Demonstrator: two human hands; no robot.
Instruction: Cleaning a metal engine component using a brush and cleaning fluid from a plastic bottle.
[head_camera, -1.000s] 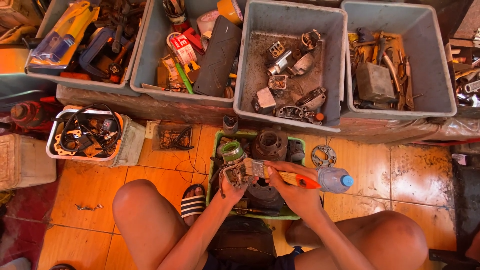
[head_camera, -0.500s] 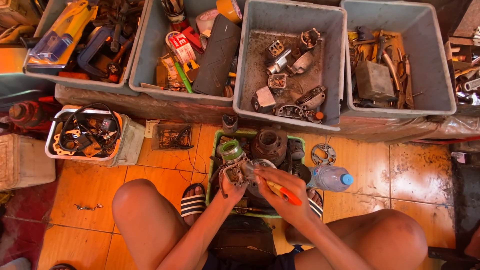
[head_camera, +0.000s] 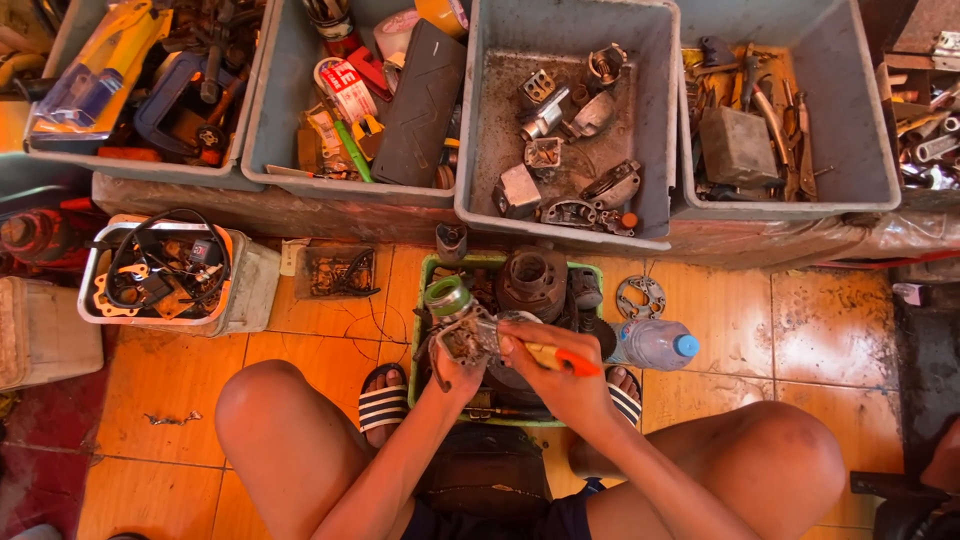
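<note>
The left hand (head_camera: 452, 368) grips a small metal engine part (head_camera: 462, 338) while the right hand (head_camera: 553, 372) works an orange-handled brush (head_camera: 548, 355) over it, mid-cleaning above the green tray (head_camera: 420, 300), likely needing steady strokes next.

Four large grey plastic bins (head_camera: 560, 215) stand in a row. One green plastic tray (head_camera: 418, 330), one clear plastic bottle with a blue cap (head_camera: 655, 345), one round metal gasket plate (head_camera: 640, 297), two striped sandals (head_camera: 382, 405).

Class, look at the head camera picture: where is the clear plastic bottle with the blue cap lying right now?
The plastic bottle lies on its side on the orange floor tiles, just right of the green tray, beside the right hand and below the round metal gasket.
</note>
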